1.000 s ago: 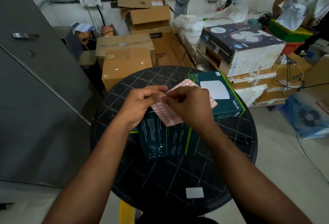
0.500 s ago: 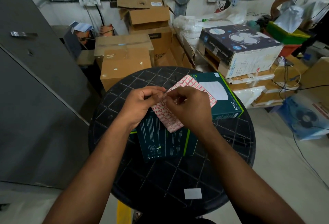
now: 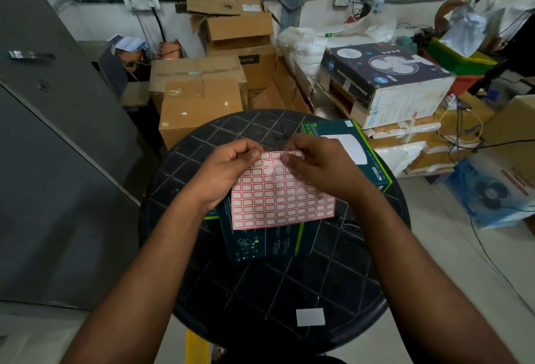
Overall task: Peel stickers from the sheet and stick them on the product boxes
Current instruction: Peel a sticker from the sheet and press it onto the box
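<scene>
Two dark green product boxes on round black table (image 3: 202,291): near box (image 3: 269,239) under the hands, far box (image 3: 367,158) at back right. Sticker sheet (image 3: 280,192) held flat above near box. Left hand (image 3: 223,172) pinches sheet's top-left edge; right hand (image 3: 321,169) fingertips closed on top edge.

Red grid on white, dark teal below.
The sticker sheet (image 3: 282,195) carries red-bordered white rectangles; the boxes (image 3: 269,240) are teal, lime-edged; the table (image 3: 260,291) is black, diamond-lined.
</scene>
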`<state>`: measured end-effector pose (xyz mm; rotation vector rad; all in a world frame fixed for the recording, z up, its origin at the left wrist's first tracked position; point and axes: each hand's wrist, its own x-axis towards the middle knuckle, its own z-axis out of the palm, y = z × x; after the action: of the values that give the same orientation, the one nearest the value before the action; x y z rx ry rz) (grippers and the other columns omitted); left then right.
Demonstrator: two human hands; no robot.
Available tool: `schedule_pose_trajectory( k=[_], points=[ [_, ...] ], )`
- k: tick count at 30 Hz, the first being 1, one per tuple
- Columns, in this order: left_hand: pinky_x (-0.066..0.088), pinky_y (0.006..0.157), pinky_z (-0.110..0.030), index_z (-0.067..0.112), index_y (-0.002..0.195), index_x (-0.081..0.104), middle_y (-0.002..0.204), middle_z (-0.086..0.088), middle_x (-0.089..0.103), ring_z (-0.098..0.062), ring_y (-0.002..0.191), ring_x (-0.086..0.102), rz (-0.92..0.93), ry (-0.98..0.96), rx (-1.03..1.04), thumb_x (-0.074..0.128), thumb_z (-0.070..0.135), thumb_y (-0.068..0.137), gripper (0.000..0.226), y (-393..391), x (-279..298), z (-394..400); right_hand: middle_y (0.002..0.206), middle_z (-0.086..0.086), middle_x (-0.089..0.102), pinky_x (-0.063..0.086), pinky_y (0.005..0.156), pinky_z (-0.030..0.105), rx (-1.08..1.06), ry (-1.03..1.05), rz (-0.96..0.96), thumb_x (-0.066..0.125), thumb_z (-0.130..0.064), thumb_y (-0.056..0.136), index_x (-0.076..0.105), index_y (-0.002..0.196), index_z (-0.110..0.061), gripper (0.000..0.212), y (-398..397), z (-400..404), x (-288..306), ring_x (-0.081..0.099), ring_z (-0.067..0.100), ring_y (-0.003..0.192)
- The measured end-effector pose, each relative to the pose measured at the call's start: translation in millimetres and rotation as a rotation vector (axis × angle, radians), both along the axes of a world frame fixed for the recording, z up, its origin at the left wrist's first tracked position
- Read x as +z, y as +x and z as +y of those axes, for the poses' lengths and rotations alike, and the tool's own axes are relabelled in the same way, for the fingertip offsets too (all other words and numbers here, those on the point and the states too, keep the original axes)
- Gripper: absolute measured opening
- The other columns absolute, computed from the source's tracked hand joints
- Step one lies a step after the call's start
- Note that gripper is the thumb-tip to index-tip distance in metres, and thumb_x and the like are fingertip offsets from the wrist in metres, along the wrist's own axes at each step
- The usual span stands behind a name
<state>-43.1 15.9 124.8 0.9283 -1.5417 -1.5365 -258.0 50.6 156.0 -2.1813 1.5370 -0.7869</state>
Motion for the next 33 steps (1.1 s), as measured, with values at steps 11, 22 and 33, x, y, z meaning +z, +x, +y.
schedule_pose_trajectory(
  k=[11, 22, 33],
  points=[
    [0.057, 0.077, -0.027, 0.013, 0.095, 0.074, 0.089, -0.002, 0.075, -0.017, 0.085, 0.071, -0.043, -0.023, 0.030, 0.062, 0.010, 0.097, 0.012, -4, 1, 1, 0.080, -0.009, 0.072, 0.050, 0.069, 0.016, 0.123, 0.165, -0.347, 0.062, -0.016, 0.099, 0.072, 0.094, -0.016, 0.011, 5, -1, 2, 0.069, 0.002, 0.074],
    [0.055, 0.093, -0.040, 0.025, 0.079, 0.080, 0.123, 0.006, 0.070, -0.015, 0.115, 0.066, -0.015, -0.084, 0.129, 0.077, 0.030, 0.075, 0.008, -5, 0, -8, 0.086, -0.014, 0.073, 0.054, 0.073, 0.024, -0.095, 0.032, -0.236, 0.064, -0.023, 0.098, 0.076, 0.097, -0.021, 0.012, 16, -8, -11, 0.069, 0.002, 0.080],
    [0.055, 0.085, -0.024, 0.014, 0.083, 0.078, 0.134, 0.004, 0.065, -0.003, 0.116, 0.064, 0.020, -0.067, 0.136, 0.074, 0.005, 0.083, 0.009, 0, -7, -18, 0.086, -0.012, 0.074, 0.054, 0.069, 0.017, -0.068, 0.015, -0.246, 0.067, -0.023, 0.096, 0.078, 0.099, -0.018, 0.012, 16, -11, -6, 0.070, 0.001, 0.079]
  ],
)
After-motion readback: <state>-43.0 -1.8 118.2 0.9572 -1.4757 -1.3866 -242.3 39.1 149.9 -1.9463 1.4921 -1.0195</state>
